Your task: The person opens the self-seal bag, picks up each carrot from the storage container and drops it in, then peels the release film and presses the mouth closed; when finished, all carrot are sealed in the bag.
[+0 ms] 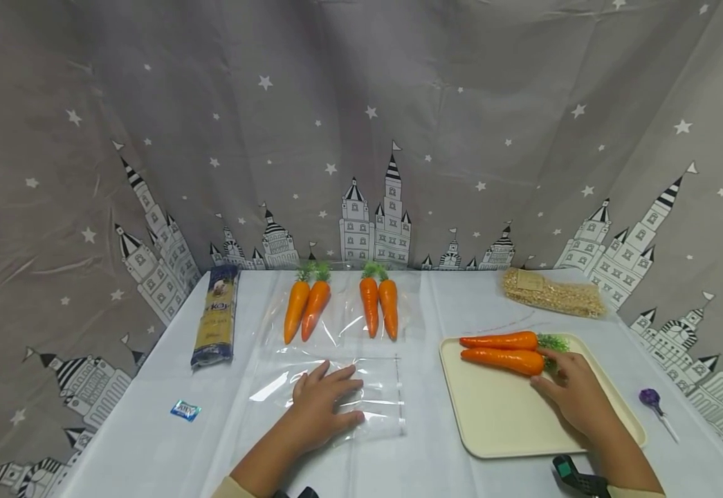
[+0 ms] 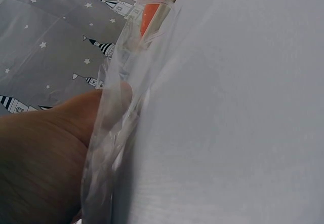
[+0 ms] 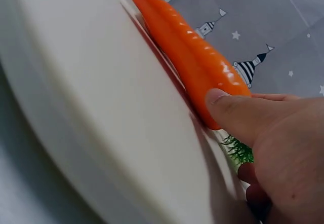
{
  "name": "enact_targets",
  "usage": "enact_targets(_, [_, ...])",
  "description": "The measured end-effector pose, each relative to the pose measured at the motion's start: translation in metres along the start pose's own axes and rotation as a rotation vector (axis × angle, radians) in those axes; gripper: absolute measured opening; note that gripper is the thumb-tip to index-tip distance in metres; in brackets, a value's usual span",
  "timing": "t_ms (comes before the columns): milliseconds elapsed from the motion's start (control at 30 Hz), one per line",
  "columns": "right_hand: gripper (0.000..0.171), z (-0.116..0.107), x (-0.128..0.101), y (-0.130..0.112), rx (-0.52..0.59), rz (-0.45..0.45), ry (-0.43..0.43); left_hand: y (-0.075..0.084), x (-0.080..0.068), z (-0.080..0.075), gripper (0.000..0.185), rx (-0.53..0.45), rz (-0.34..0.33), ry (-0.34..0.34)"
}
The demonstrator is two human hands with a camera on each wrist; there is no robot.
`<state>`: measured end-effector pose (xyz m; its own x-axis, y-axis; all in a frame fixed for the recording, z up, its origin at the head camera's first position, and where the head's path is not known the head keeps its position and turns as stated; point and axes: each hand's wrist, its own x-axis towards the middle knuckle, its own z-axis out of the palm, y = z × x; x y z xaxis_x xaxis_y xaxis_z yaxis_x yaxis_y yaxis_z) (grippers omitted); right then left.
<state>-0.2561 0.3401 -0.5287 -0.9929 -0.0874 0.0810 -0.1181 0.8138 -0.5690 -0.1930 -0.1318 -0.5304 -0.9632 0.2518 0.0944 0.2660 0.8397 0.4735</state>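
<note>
**A:** Head view first. Two carrots lying side by side at the far end of a cream tray, leafy ends toward the right hand. Thumb pressed on the fat end of the nearer one, fingers tucked round by the greens. Closing on it, not lifted. Left hand spread flat, fingers relaxed, pressing down a clear bag on the table. Further back, two more pairs of carrots already in clear plastic.

**B:** Handling guess? Looks like plastic toy veg.

**A:** Same guess. Glossy skin, so probably light, stiff and a bit slippery. Best taken at the thick end near the greens, not the tapering tip. Bag thin and floppy, likely to slide unless pinned.

**B:** Left wrist view?

**A:** Mostly tablecloth. Hand lying against crumpled bag film, nothing gripped. Bit of orange at top edge.

**B:** Right wrist?

**A:** Much clearer. Thumb flat on the carrot's thick end, greens just under the palm, tray rim below. Other fingers curled underneath, mostly hidden.

**B:** Other stuff around?

**A:** Spaghetti pack on the left, small candy, grain bag at the back, purple lollipop on the right.
</note>
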Motion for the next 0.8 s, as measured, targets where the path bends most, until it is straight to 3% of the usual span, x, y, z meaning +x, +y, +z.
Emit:
enact_targets(267, [0.061,-0.002,0.0,-0.003,0.001,-0.002,0.035,0.001,0.001,0.001,0.055,0.01,-0.008,-0.012])
enact_targets(633, [0.062,-0.008,-0.004,-0.005,0.021,-0.076,0.069,-0.001,0.001,0.002,0.054,0.012,-0.005,-0.013])
enact_targets(800, [0.065,-0.013,-0.006,-0.005,0.064,-0.037,0.065,-0.001,0.001,0.002,0.054,0.019,-0.005,-0.002])
